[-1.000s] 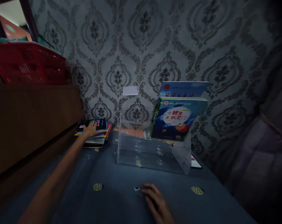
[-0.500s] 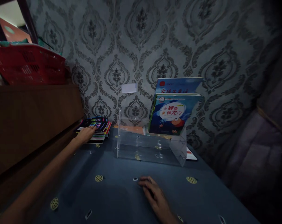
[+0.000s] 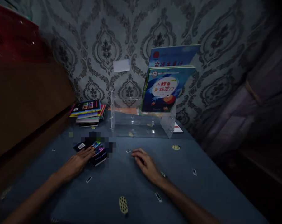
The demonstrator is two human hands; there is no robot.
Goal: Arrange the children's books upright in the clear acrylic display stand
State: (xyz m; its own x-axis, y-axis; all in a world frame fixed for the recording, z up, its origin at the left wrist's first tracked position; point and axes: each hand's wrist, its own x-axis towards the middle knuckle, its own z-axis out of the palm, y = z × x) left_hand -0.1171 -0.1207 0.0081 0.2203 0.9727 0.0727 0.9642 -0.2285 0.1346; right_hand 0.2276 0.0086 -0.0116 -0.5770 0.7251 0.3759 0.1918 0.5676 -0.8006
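Note:
My left hand [image 3: 81, 159] has its fingers over the top of a dark book [image 3: 99, 153] with a barcode and a colourful picture; its thumb is hidden. The area around that book is blocky, so its far edge is unclear. Behind it lies a stack of books [image 3: 88, 113], a black one with blue and yellow edges on top. My right hand [image 3: 145, 165] holds nothing, its fingers loosely bent and apart, low over the cloth. Beyond it stands a clear acrylic rack [image 3: 141, 130], with blue picture books [image 3: 161, 90] leaning upright in its right part.
A blue patterned cloth [image 3: 103, 191] covers the table. Patterned wallpaper rises behind, with a white card [image 3: 121, 66] at the rack's top left. A brown cabinet [image 3: 26, 105] bearing a red basket [image 3: 12, 34] stands left; a curtain [image 3: 257, 87] hangs right.
My left hand has drawn the dark book off the stack, toward me and slightly right. My right hand stays in much the same place on the cloth. The view has tilted downward.

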